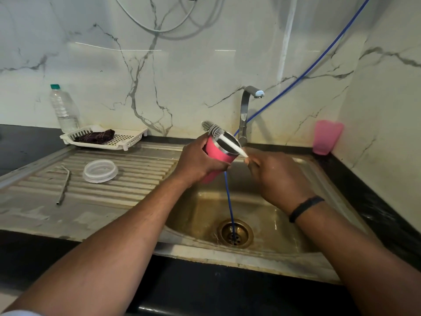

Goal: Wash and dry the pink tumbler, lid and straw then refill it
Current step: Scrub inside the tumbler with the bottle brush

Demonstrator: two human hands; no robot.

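- Two hands work over the sink (262, 245): the left hand (200, 161) grips the pink tumbler (215, 148) with fingers curled round its wall, and the right hand (276, 176) pinches the white handle of the bottle brush (224, 136)
- The tumbler is held tilted above the basin, mouth toward the tap (247, 106); the brush handle lies across the rim and the bristle head (209, 127) sticks out past the far edge, outside the cup
- No water shows at the spout, so whether the tap is on cannot be told
- Progress, as judged: the wash stage is under way on the tumbler only; it looks like scrubbing, with the brush either entering or leaving
- The lid (100, 171) lies flat on the ribbed drainboard (136, 179), well apart from the tumbler; the metal straw (63, 185) lies just beside it to the left. Neither appears handled yet
- Left to do: finish and rinse the tumbler, wash lid and straw, dry all three, refill
- Nearby: a white drying tray (127, 140) holding a dark cloth (95, 136), likely for drying; a clear water bottle (63, 108) behind it, a probable refill source; a second pink cup (327, 137) at the right corner
- Obstruction: a blue hose (230, 201) runs down past the tap into the drain (234, 233), directly under the tumbler, and may snag the hands or the brush
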